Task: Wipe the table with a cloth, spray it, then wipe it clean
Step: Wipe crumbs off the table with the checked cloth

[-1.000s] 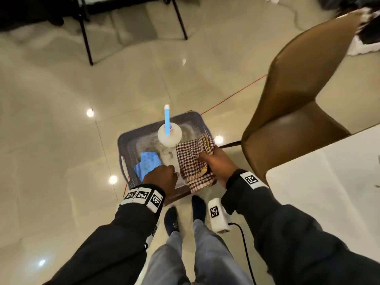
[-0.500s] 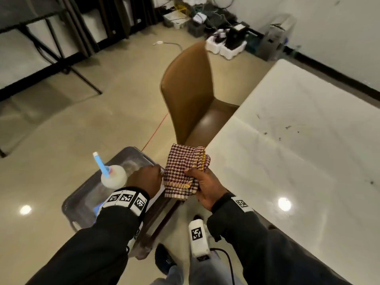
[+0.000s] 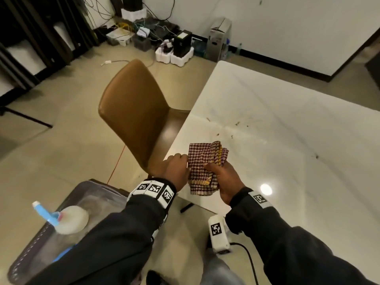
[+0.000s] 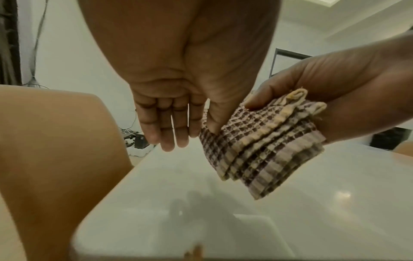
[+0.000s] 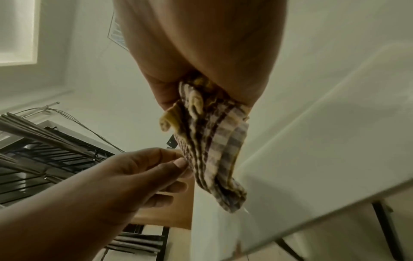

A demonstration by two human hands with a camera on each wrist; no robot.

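A folded red-and-white checked cloth (image 3: pixel 202 167) hangs just above the near left corner of the white table (image 3: pixel 287 140). My right hand (image 3: pixel 224 177) grips it, thumb on top and fingers behind. My left hand (image 3: pixel 176 167) pinches the cloth's left edge between thumb and forefinger (image 5: pixel 178 162), while its other fingers (image 4: pixel 165 137) stay straight. Dark crumbs (image 3: pixel 237 123) speckle the table beyond the cloth. A white spray bottle (image 3: pixel 67 219) with a blue nozzle stands in a grey basket (image 3: pixel 98 194) low at my left.
A brown chair (image 3: pixel 135 108) is pushed against the table's left edge. A blue cloth (image 3: pixel 61 257) lies in the basket, partly under my left sleeve. Cables and boxes (image 3: pixel 174 48) crowd the floor by the far wall. Black racks (image 3: pixel 30 48) stand at the far left.
Both hands have lifted the checked cloth out of the basket and carried it right, over the table's corner. My view swung from the floor up to the table.
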